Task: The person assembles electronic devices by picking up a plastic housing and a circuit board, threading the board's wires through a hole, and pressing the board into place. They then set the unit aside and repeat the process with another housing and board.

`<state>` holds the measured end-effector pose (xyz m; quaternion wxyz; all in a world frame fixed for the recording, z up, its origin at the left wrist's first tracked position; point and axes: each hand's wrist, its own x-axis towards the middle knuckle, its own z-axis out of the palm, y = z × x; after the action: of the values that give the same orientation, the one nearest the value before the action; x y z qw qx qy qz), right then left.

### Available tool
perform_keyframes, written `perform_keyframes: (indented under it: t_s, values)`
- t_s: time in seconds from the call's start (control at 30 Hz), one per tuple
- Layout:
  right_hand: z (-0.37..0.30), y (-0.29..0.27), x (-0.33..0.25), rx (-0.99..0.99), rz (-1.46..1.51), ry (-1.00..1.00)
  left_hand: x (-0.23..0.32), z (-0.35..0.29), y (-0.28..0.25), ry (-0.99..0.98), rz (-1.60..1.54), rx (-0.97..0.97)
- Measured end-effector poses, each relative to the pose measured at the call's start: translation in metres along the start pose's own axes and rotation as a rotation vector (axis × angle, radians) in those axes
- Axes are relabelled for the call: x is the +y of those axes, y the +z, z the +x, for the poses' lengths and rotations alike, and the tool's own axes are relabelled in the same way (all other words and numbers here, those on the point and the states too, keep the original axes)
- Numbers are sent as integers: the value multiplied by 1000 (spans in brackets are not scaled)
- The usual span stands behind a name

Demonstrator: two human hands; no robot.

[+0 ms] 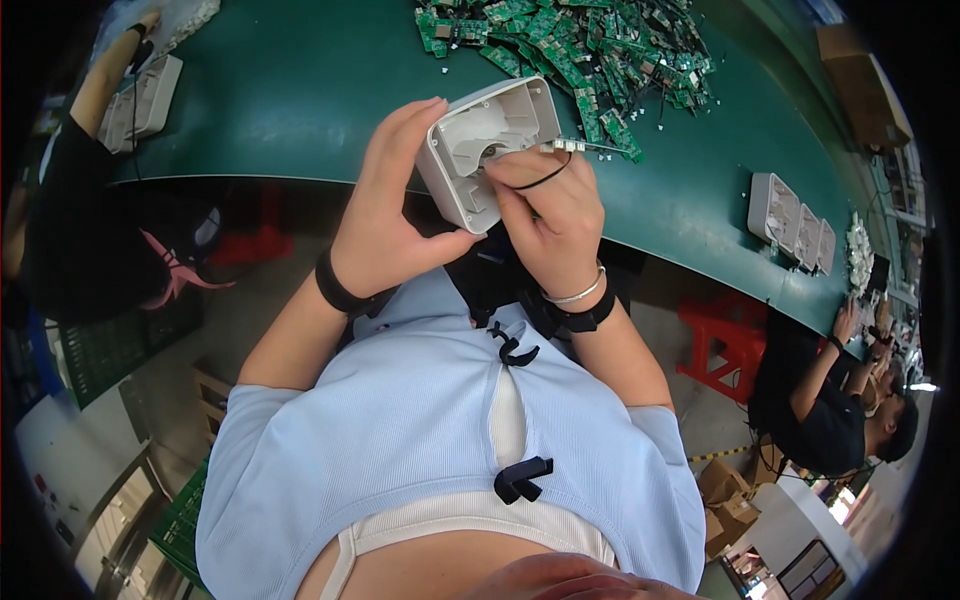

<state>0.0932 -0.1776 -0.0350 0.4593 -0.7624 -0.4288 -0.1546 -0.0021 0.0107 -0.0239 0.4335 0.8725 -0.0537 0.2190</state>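
Note:
My left hand (pixel 385 215) is closed round the side of a white plastic housing (pixel 462 207), thumb along its lower edge. The housing is tilted above the table's near edge, its open, ribbed inside facing me. My right hand (pixel 553 205) pinches inside it, near a round recess in the middle. A thin black wire (pixel 545 181) loops into those fingertips; whatever sits at its tip is hidden. At the other end, a small circuit board (pixel 566 146) with white connectors shows beside my right fingers.
Many green circuit boards (pixel 575 50) are heaped on the green table (pixel 280 110). White housings (pixel 790 222) stand at the right, another (pixel 150 100) at the far left. Co-workers sit on both sides. A red stool (pixel 725 340) is below the right edge.

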Motion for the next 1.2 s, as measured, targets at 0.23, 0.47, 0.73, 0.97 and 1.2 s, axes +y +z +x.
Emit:
perform_keyframes:
  t_s: [0.23,0.47,0.73,0.97,1.2]
  values:
    - [4,2,3,-56,42,-2,1,-3,3,-12,-13,-1]
    - [8,3,-7,-117,-67,39,-8,-9,15,-127,-252,-20]
    - [9,-17,1,71,-61,197,-17,-10,11,-115,-292,-82]
    - [30,-22,20,-46,-300,56,-15,-8,8,-90,-240,-102]
    - [28,-43,11,-149,49,401,-13,-12,8,-233,-432,-88]
